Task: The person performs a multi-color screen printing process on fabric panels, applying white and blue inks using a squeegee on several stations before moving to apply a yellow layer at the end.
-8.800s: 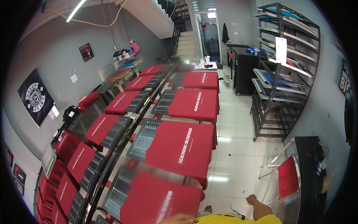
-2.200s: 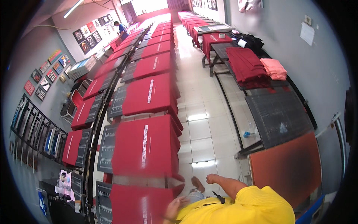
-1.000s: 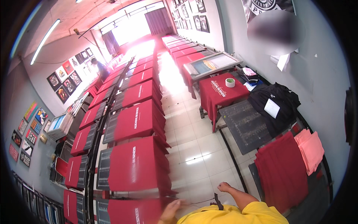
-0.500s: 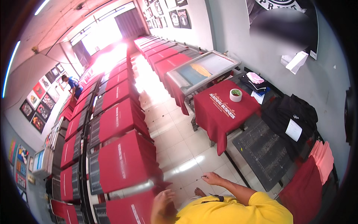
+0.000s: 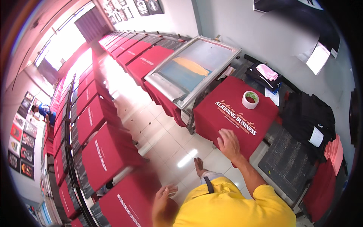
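Observation:
My right hand [image 5: 229,143] is open and reaches to the near left edge of a maroon T-shirt [image 5: 211,123] spread over a board. I cannot tell whether the fingers touch the cloth. White and orange lettering is printed across this shirt, and a roll of tape [image 5: 250,100], white with a green pattern, rests beyond the print. Fingers apart and holding nothing, my left hand [image 5: 166,192] hovers low beside another maroon shirt [image 5: 130,193] with white print.
A framed printing screen [image 5: 196,68] with an orange smear lies beyond the shirt. Dark folded garments [image 5: 308,113], pink cloth [image 5: 334,153] and a black board [image 5: 291,166] are on the right. Long rows of shirt-covered boards [image 5: 90,119] flank a tiled aisle [image 5: 155,132]. A person in blue [image 5: 46,112] bends at far left.
My right hand has risen forward from above the aisle floor to the maroon shirt's edge, opening its fingers. My view has turned right and come nearer to that shirt. A foot has stepped forward.

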`<control>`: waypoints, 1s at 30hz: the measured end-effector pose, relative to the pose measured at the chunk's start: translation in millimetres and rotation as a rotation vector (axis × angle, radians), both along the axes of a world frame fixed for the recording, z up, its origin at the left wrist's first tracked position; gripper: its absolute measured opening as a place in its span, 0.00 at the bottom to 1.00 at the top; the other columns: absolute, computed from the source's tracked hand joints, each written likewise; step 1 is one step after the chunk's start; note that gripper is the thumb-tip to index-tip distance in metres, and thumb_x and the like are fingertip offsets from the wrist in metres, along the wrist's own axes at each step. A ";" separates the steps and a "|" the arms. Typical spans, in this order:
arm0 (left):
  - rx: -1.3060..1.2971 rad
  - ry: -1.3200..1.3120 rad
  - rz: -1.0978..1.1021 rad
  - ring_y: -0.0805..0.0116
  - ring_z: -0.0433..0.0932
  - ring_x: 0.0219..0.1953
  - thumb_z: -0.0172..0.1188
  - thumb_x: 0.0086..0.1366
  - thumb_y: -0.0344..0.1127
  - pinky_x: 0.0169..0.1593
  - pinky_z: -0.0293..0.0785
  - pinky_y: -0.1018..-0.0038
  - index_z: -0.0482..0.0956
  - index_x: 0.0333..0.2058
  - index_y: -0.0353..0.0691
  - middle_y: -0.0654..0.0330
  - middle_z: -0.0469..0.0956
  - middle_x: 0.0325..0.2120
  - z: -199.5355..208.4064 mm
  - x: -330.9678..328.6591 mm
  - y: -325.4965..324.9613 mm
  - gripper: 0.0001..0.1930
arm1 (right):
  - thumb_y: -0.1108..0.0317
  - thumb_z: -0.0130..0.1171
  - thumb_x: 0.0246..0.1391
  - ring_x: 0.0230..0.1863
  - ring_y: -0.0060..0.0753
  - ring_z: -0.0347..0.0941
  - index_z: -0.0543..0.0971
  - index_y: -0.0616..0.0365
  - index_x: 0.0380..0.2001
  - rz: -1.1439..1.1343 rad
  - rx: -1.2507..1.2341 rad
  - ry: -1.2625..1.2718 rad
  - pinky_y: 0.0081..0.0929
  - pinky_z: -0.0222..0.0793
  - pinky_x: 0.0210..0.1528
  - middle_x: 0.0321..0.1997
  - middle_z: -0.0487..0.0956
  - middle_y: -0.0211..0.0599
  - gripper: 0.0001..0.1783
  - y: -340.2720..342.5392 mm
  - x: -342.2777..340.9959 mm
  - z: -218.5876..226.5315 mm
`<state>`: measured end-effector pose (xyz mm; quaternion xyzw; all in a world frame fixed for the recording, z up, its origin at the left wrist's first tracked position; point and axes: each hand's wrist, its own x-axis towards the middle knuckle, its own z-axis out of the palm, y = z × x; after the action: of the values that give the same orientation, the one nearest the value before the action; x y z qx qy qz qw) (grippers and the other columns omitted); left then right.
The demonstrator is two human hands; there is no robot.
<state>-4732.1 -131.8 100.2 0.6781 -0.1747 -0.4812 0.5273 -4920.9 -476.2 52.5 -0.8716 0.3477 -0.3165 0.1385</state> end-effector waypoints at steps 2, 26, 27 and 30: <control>0.081 0.027 -0.003 0.58 0.79 0.49 0.46 0.74 0.46 0.54 0.73 0.66 0.71 0.55 0.30 0.48 0.80 0.45 6.5 35.7 -34.9 0.23 | 0.59 0.56 0.58 0.62 0.48 0.65 0.74 0.65 0.52 -0.116 -0.076 0.064 0.46 0.60 0.62 0.56 0.74 0.47 0.24 -32.9 19.4 -3.7; 0.007 -0.215 -0.536 0.59 0.79 0.49 0.48 0.72 0.51 0.53 0.74 0.65 0.72 0.55 0.31 0.50 0.80 0.44 47.2 449.1 -366.1 0.27 | 0.61 0.56 0.59 0.62 0.45 0.65 0.75 0.64 0.50 -0.838 0.024 0.385 0.51 0.54 0.67 0.54 0.76 0.45 0.21 -74.8 160.0 7.8; 0.030 -0.244 -0.546 0.59 0.79 0.49 0.48 0.72 0.51 0.53 0.74 0.65 0.72 0.55 0.31 0.50 0.80 0.44 52.8 465.8 -378.5 0.27 | 0.62 0.56 0.59 0.61 0.46 0.67 0.75 0.64 0.50 -0.876 0.078 0.303 0.49 0.57 0.65 0.53 0.76 0.45 0.20 -73.7 176.4 8.2; -0.148 -0.319 -0.626 0.59 0.79 0.49 0.48 0.73 0.50 0.53 0.74 0.65 0.70 0.56 0.31 0.50 0.79 0.44 47.0 519.1 -423.2 0.26 | 0.65 0.54 0.61 0.53 0.49 0.73 0.73 0.64 0.52 -0.930 0.146 0.034 0.42 0.68 0.57 0.52 0.77 0.47 0.18 -76.6 224.3 7.4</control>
<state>-4213.1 -555.0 147.2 0.6182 -0.4885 -0.4937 0.3682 -4696.6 -552.8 60.0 -0.6163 0.7248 -0.3057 0.0372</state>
